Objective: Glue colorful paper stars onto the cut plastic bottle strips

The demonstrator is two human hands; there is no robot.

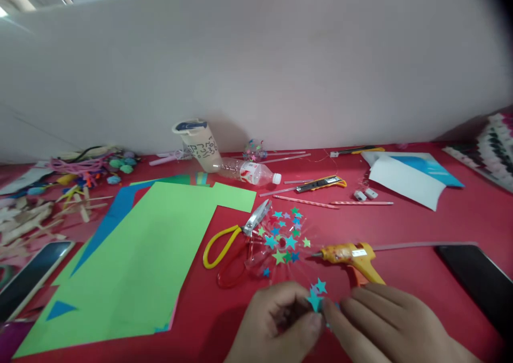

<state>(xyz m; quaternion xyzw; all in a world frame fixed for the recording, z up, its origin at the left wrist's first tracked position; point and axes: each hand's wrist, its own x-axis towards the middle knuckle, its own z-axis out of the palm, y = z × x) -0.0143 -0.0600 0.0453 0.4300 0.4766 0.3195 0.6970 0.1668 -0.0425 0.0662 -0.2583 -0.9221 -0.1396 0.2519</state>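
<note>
My left hand (280, 320) is closed, pinching small blue paper stars (315, 300) between thumb and forefinger. My right hand (385, 325) meets it from the right, its fingers together and slightly blurred, with bits of blue star at the fingertips. Just beyond my hands lies a cut clear plastic bottle piece (256, 261), splayed into thin strips with blue, green and purple stars on it. Yellow-handled scissors (222, 247) rest against its left side, one loop looking red. A yellow hot glue gun (352, 255) with a long glue stick lies to its right.
Green paper sheets (148, 256) cover the left. Behind are a plastic bottle (252, 173), a paper cup (200, 146), a utility knife (320, 184) and pencils (363, 203). Phones lie at left (36, 277) and right (476, 283). Craft sticks (28, 218) crowd the far left.
</note>
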